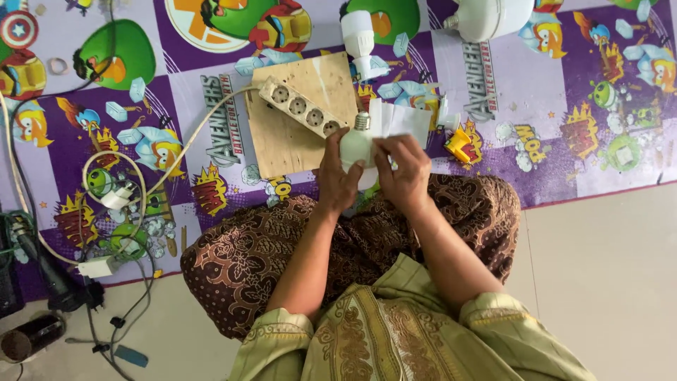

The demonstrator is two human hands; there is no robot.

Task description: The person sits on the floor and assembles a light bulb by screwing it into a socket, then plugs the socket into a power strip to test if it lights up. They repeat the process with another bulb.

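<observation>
Head view: white plastic dome-shaped lamp bulb with ribbed metal screw base (357, 144) held over lap, between both hands. Long axis points away from body, screw base toward beige four-socket power strip (302, 107) on bare plywood board (282, 144), just beyond. Left hand (337, 176) fingers clamped round smooth dome. Right hand (403, 169) fingers curled on dome's right side, touching white folded paper sheet (398, 121). Both hands equally near. Glossy cartoon-print mat (536, 134) beneath.

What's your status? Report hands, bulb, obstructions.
Left hand and right hand both gripping white bulb, screw base pointing away. Power strip on plywood board just ahead. Nothing blocking.
</observation>
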